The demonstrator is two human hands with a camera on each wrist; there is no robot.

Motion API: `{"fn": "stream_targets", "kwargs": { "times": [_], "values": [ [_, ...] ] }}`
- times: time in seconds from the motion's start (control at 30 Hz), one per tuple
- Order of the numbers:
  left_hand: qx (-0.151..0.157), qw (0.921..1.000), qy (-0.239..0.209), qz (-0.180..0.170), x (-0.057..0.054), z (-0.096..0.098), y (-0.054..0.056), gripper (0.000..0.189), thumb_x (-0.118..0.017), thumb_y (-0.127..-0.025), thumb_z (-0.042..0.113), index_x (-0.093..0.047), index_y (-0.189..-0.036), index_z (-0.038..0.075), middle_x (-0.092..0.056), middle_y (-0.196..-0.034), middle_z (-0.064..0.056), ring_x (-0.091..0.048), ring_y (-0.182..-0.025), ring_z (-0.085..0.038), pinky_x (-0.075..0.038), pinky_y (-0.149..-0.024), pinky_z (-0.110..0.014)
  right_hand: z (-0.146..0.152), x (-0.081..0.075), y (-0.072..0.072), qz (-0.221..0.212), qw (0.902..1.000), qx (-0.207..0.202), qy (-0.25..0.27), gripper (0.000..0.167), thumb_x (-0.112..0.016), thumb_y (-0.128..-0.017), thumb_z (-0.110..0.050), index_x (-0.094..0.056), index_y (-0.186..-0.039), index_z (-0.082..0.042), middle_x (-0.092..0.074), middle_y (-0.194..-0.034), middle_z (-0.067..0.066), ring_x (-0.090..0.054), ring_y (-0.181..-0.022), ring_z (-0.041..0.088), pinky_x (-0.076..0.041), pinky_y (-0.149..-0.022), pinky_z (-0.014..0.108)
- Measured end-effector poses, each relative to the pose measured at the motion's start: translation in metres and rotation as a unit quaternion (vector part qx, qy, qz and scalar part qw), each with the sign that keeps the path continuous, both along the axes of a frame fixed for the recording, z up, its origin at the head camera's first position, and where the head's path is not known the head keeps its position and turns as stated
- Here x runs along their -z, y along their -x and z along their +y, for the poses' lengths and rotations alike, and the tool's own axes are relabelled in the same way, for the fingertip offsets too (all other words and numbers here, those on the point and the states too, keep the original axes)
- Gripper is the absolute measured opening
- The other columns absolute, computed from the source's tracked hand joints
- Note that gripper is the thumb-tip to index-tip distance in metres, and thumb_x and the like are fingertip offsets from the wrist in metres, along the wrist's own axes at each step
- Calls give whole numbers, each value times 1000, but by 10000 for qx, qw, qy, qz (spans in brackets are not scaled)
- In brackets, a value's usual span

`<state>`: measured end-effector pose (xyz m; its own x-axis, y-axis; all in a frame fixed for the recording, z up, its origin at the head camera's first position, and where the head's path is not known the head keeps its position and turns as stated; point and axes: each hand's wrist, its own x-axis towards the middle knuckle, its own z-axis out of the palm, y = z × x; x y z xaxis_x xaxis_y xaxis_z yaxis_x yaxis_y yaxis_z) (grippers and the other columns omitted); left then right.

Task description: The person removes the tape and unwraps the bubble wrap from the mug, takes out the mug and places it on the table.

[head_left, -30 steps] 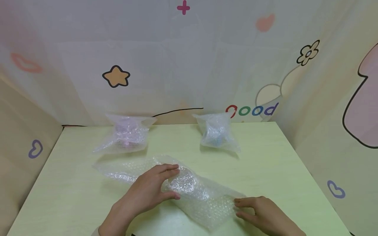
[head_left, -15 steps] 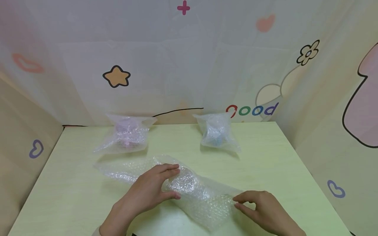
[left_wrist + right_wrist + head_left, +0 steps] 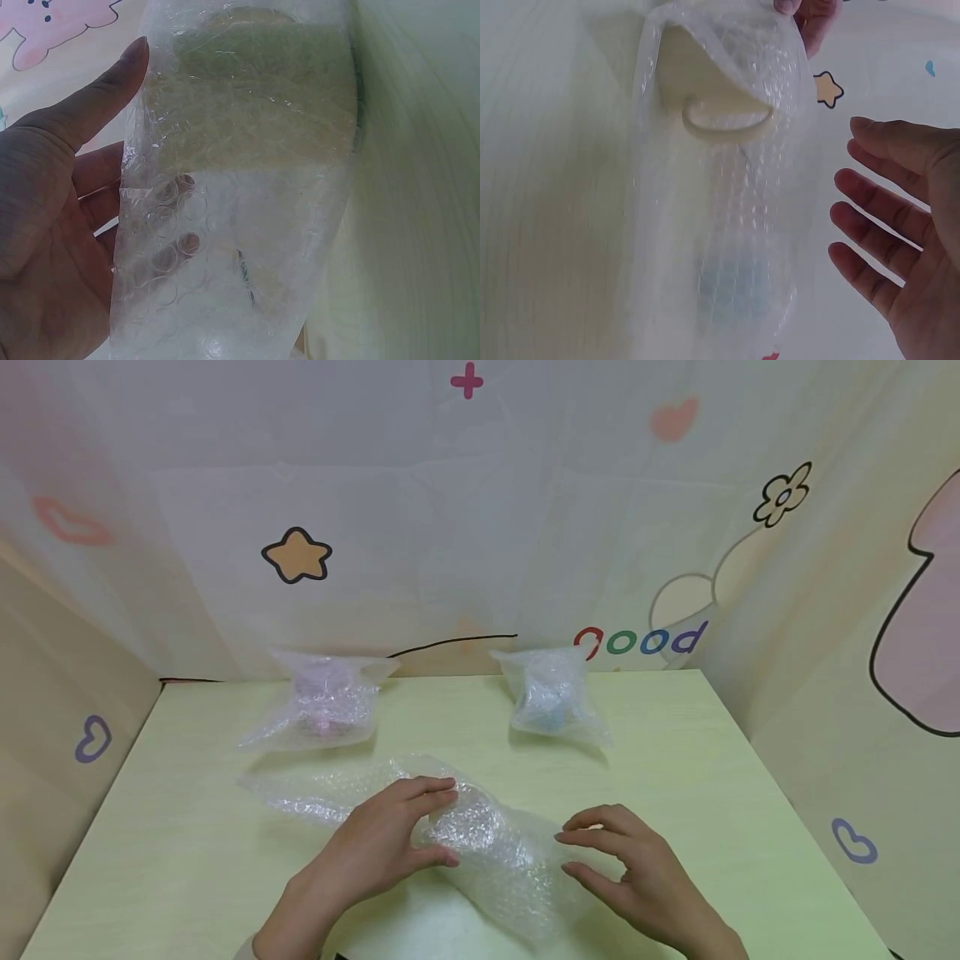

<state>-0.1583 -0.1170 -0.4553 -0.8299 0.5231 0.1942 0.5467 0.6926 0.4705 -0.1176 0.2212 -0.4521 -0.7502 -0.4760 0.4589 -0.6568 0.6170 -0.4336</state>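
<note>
A cream mug (image 3: 697, 82) with a curved handle lies inside a sheet of clear bubble wrap (image 3: 517, 885) on the table, its handle side toward the right hand. The left hand (image 3: 378, 835) holds the wrapped mug, with the thumb in front and the fingers over the far side. In the left wrist view, the wrap spreads across the mug, which shows green and cream bands through it. Beside the wrap's right end is the right hand (image 3: 637, 877), its fingers relaxed and spread; a gap separates them from the wrap in the right wrist view.
Two bubble-wrapped bundles stand at the back of the table (image 3: 720, 793): a pinkish bundle (image 3: 326, 697) on the left and a bluish bundle (image 3: 551, 697) on the right. A printed curtain (image 3: 450, 527) encloses the table at the back and sides.
The right hand has let go of the wrap's right end, moved left and up, and spread its fingers. The left hand has stayed on the wrapped mug.
</note>
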Motion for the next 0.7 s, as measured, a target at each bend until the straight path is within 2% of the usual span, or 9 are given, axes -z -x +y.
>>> {"fn": "stream_targets", "kwargs": {
  "times": [0.27, 0.53, 0.7],
  "values": [
    [-2, 10000, -15, 17, -1, 0, 1, 75, -87, -76, 50, -66, -140, 17, -60, -149, 7, -60, -133, -19, -54, -107, -40, -27, -2, 7, -101, 9991, -370, -174, 41, -85, -87, -26, -72, -126, -26, -66, -135, -5, -63, -124, 15, -42, -109, 12],
    [14, 10000, 0, -22, 0, -1, 1, 74, -85, -78, 51, -66, -140, 18, -59, -150, 8, -61, -133, -18, -54, -106, -41, -54, 0, 14, -106, 9962, -687, -516, 50, -87, -85, -28, -70, -132, -23, -62, -144, -5, -58, -136, 18, -55, -105, 37],
    [27, 10000, -3, 10, 0, -1, 0, 73, -85, -78, 52, -66, -140, 18, -59, -149, 8, -61, -133, -18, -55, -106, -41, -65, 2, 16, -139, 9942, -759, -756, 57, -89, -83, -29, -67, -136, -25, -58, -150, -6, -55, -141, 19, -54, -108, 41]
  ]
}}
